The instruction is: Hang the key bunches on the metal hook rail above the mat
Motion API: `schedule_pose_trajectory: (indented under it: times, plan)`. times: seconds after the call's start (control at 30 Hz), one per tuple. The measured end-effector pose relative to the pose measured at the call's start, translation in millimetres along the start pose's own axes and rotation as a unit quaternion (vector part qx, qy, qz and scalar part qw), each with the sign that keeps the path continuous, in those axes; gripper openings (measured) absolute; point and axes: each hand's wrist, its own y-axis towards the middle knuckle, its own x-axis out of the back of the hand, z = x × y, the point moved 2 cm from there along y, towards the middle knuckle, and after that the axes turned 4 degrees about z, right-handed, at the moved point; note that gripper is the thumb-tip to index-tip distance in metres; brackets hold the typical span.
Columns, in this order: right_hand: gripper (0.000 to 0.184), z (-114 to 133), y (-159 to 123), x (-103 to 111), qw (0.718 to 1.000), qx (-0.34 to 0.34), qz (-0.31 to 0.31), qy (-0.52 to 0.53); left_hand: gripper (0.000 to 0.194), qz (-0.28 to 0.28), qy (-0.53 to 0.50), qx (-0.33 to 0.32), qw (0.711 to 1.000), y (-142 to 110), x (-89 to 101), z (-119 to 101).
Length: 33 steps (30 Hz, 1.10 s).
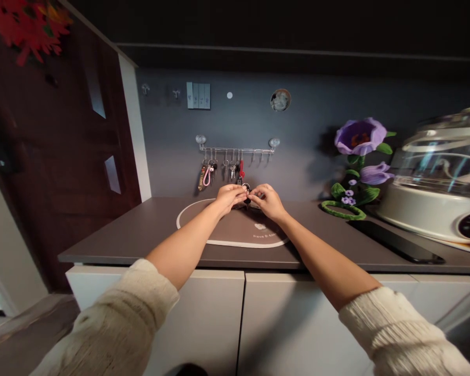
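My left hand (230, 197) and my right hand (269, 201) meet over the counter, fingertips pinched on a key ring (247, 187). Dark keys or fobs seem to hang from it between the fingers, too small to make out fully. Just behind is a clear hook rail (235, 151) fixed to the wall by suction cups. Several bunches of keys hang from it, among them a pink strap (207, 176) and a red strap (242, 169). Beneath my hands lies a brown mat (227, 232) with a pale border.
To the right stand a purple flower ornament (361, 137), a black phone-like slab (395, 241) and a cream appliance with a clear lid (423, 198). A dark door (62, 183) is at the left. An upper cabinet (282, 31) overhangs the counter (141, 230).
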Motion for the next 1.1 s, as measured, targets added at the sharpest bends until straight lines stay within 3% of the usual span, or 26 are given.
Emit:
schedule_pose_trajectory:
  times: [0.33, 0.73, 0.93, 1.1]
  plan:
    - [0.011, -2.9, 1.1, -0.5, 1.000, 0.004, -0.017, 0.010, 0.005, -0.007, 0.012, 0.002, 1.000, -2.2, -2.4, -2.3]
    - [0.014, -4.2, 1.0, 1.1, 0.997, -0.032, -0.044, 0.045, 0.012, -0.058, 0.073, 0.007, 0.996, 0.4, 0.8, -0.1]
    - [0.019, -3.9, 0.8, 0.1, 0.992, -0.054, -0.032, 0.108, 0.014, -0.039, 0.205, -0.060, 0.976, -5.0, -2.2, -2.9]
    - [0.022, -8.9, 3.1, -1.1, 0.988, -0.055, -0.032, 0.143, 0.011, 0.007, 0.232, -0.104, 0.967, -5.7, -5.3, -4.8]
